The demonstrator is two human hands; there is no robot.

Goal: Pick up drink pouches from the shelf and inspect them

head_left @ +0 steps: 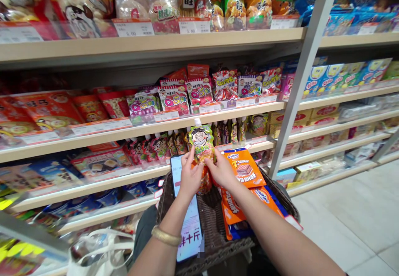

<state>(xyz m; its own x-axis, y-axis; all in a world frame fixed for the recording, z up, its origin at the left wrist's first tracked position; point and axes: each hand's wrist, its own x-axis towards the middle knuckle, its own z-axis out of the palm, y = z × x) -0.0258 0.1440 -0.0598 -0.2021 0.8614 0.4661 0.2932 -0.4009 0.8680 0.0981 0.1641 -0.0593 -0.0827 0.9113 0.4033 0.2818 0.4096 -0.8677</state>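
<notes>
Center frame: L hand & R hand fingers pinch pouch bottom corners, upright above basket, so front shows.

Pouch bottom: my left hand and right hand cover the lower part of the pouch, just above the basket.
Reddish pack: behind my fingers inside the basket, mostly hidden.
Forearms: both run off the bottom edge, on the near side of the basket.
Printed sheet: on the basket's left side, part of it under my left wrist; its small print is unreadable.
Orange packs: in the basket's right half, the lower ones overlapped by the top one and by my right arm.
Price tags: on the shelves beyond the basket, figures too small to read.
White bag: left of the basket, cut off by the bottom edge.
</notes>
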